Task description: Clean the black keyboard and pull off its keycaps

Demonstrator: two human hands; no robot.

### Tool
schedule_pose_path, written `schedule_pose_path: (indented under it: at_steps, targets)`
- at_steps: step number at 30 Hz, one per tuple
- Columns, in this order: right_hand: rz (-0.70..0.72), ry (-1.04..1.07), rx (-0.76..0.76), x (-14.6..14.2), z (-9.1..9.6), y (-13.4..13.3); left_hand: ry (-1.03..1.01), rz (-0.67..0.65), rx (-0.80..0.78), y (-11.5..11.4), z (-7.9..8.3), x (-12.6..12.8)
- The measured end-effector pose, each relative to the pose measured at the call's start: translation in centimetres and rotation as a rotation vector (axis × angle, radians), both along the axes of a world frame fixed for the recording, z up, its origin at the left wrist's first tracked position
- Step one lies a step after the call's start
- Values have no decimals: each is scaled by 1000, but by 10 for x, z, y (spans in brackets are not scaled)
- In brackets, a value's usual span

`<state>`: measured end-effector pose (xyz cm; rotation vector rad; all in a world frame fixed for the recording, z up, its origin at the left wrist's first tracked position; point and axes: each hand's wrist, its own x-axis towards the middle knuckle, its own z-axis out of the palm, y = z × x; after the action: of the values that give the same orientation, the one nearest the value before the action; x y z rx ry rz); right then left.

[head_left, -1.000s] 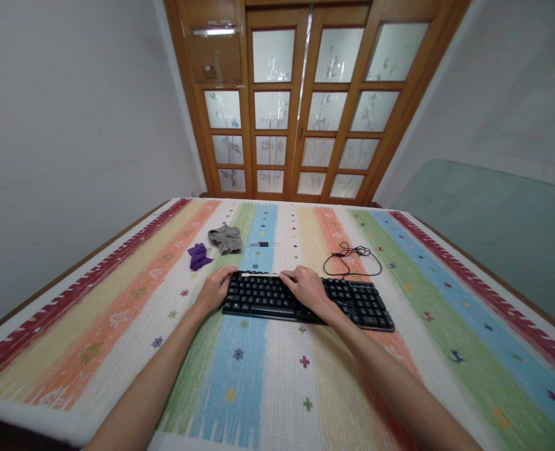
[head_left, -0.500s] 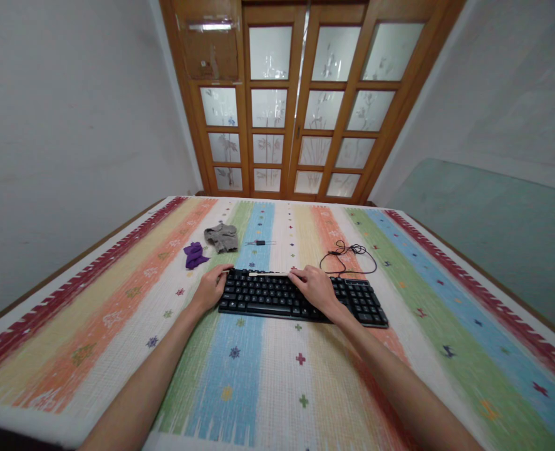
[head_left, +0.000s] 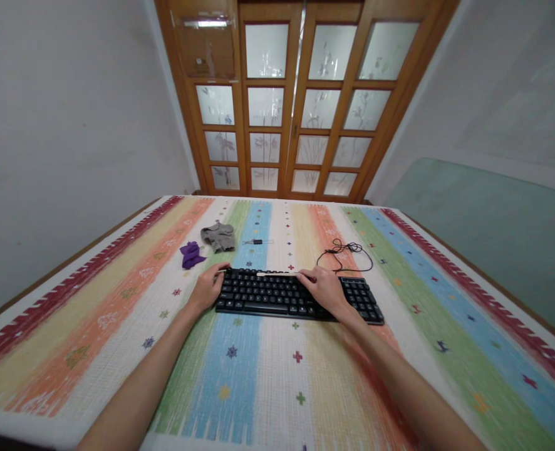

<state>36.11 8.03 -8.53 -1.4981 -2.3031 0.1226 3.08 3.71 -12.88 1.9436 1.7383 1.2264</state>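
A black keyboard (head_left: 263, 294) lies flat on the striped cloth in front of me. My left hand (head_left: 208, 287) is closed round its upper left corner, with the fingertips at the back edge. Over the keyboard's right half, my right hand (head_left: 323, 289) pinches one end of a slim white stick (head_left: 270, 274). That stick points left along the top row of keys, and its exact kind is too small to make out. Part of the keys is hidden under my right hand.
Beyond the keyboard lie a purple cloth (head_left: 191, 255), a grey cloth item (head_left: 218, 237) and a small black object with thin metal ends (head_left: 257, 242). A dark cable (head_left: 346, 250) is looped behind the keyboard's right side. The striped tablecloth (head_left: 277, 376) covers the table.
My right hand has slid a little to the right along the top key row with the white stick. My left hand stays on the keyboard's corner. The view has shifted slightly.
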Motion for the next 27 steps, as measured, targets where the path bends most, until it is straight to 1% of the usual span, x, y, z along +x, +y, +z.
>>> schedule_pose_path:
  at_steps: [5, 9, 12, 17, 27]
  targets:
    - [6, 4, 25, 12, -2, 1, 31, 4, 48, 0, 0, 0]
    - [5, 33, 14, 18, -4, 1, 97, 43, 137, 0, 3, 0]
    - [22, 64, -13, 21, -5, 1, 127, 72, 156, 0, 4, 1]
    - [68, 97, -83, 23, -5, 3, 144, 86, 115, -1, 4, 2]
    - [97, 128, -111, 39, -4, 6, 124, 100, 10, 1, 1, 1]
